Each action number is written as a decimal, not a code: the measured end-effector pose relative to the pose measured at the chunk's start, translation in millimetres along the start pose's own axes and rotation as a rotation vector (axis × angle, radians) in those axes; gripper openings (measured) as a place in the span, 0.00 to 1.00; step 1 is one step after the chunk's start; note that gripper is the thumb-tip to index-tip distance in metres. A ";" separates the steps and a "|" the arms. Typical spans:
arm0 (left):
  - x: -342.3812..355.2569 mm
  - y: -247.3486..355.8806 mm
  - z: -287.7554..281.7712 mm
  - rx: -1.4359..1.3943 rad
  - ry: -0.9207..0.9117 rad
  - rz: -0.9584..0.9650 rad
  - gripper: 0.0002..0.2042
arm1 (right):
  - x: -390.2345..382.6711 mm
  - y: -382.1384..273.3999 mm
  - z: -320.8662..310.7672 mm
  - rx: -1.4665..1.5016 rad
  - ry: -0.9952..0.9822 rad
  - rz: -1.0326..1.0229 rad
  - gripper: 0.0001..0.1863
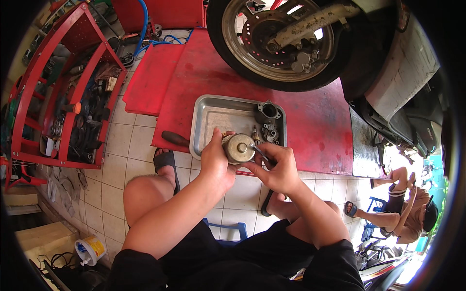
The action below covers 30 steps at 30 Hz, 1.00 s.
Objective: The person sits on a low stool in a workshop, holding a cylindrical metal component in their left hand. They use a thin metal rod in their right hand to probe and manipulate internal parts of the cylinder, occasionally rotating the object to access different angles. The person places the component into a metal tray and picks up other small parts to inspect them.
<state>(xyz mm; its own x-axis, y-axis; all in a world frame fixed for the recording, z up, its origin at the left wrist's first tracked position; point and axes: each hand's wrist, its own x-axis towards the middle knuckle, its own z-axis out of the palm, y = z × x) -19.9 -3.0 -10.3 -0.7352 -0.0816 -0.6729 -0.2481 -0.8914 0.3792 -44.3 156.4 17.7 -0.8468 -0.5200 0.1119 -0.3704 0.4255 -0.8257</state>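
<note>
My left hand (217, 159) is wrapped round the side of a drum-shaped metal part (239, 149), dull grey-gold with a raised knob at its middle. It is held over the near edge of a metal tray (196, 122). My right hand (280, 169) pinches a thin, shiny metal tool (260, 153), its tip at the drum's right rim; the grip hides its other end. Inside the tray, a hollow dark metal housing (267, 112) with lugs stands at the far right. Several small metal parts (270, 133) lie nearer me.
The tray rests on a red lift platform (315, 128), beside a dark handle (174, 138) at its left. A motorcycle wheel (286, 43) stands beyond. At left is a red tool rack (73, 97). Another person (405, 213) sits at right. A white bucket (91, 250) stands lower left.
</note>
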 end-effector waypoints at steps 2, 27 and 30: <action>0.3 -0.4 -1.0 -0.004 -0.010 -0.002 0.20 | -0.3 6.9 2.6 0.011 0.006 -0.029 0.15; -3.2 7.1 -3.0 0.065 0.070 0.012 0.18 | 3.4 -2.1 7.5 0.043 0.001 -0.027 0.13; -1.6 5.9 -3.3 0.047 0.064 0.022 0.19 | 2.2 2.0 8.7 0.024 -0.002 -0.044 0.13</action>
<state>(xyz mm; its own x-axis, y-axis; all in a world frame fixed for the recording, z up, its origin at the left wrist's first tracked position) -18.1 -9.6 -9.0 -0.6990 -0.1309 -0.7030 -0.2626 -0.8675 0.4226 -43.7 149.7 11.5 -0.8291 -0.5394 0.1471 -0.3979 0.3844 -0.8330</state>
